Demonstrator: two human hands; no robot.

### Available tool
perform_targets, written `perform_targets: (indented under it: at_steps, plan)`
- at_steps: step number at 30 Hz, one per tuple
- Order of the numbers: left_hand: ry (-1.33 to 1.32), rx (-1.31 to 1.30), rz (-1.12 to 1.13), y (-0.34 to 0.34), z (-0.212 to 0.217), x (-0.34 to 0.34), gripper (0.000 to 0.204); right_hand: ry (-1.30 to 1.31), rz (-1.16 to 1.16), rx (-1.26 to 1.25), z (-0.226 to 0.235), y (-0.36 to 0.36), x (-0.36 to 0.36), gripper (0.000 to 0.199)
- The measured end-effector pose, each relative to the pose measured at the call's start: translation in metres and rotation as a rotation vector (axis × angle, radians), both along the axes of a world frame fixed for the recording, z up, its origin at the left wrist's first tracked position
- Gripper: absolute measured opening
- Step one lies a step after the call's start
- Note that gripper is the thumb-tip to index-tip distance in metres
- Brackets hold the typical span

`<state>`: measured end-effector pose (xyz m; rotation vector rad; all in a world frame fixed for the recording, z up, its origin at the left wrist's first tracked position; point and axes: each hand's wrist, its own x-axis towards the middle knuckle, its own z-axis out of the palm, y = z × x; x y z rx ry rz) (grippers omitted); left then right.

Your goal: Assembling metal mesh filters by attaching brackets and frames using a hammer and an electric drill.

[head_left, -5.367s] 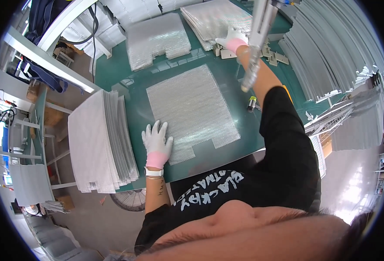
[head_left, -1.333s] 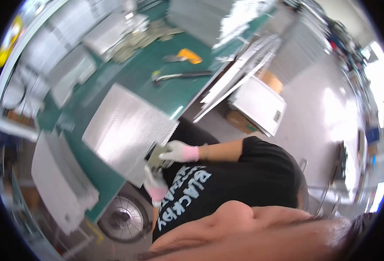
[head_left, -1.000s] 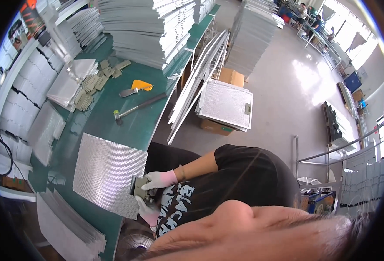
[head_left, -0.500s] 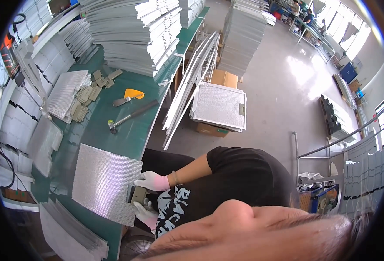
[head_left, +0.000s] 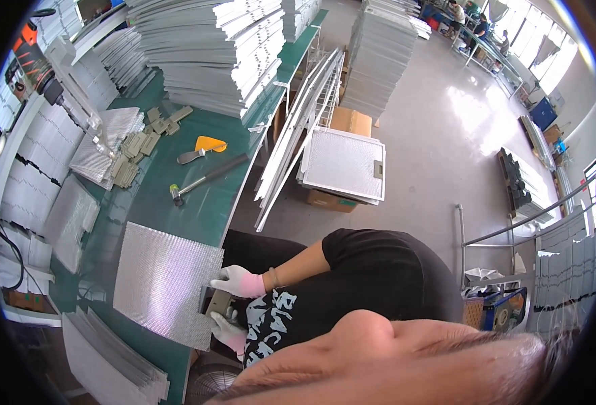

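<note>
On the green bench (head_left: pixel 196 209), both gloved hands (head_left: pixel 234 304) grip the mesh sheet's (head_left: pixel 166 283) near edge.

A long green table (head_left: pixel 196 209) runs along the left, loaded at its far end with tall stacks of grey metal panels (head_left: pixel 210 47). Beyond it the pale grey concrete floor (head_left: pixel 433 155) shines with daylight from windows (head_left: pixel 547 47) at the upper right. Cardboard boxes (head_left: pixel 342 162) and another panel stack (head_left: pixel 382 50) stand on that floor, with a metal railing (head_left: pixel 514 226) to the right.
</note>
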<state>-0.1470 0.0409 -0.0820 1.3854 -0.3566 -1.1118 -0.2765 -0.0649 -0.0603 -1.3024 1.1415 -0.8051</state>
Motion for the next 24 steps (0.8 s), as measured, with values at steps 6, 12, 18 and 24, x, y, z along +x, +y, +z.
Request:
perform_targets:
  at_steps: [6, 12, 18, 24]
  plan:
    - [-0.874, -0.365, -0.325, 0.011, -0.062, 0.026, 0.05, -0.117, 0.046, 0.032, -0.014, 0.004, -0.001, 0.046]
    - [0.197, -0.005, -0.702, 0.014, 0.066, 0.026, 0.043, -0.028, 0.487, 0.079, -0.011, 0.002, -0.008, 0.069]
    - [-0.749, -0.026, -1.061, -0.05, 0.164, 0.057, 0.042, -0.192, 0.496, 0.179, -0.012, 0.008, 0.002, 0.056]
    - [-1.874, -0.159, -0.946, -0.139, 0.091, 0.06, 0.074, -0.385, 0.192, 0.141, -0.012, 0.003, -0.013, 0.032]
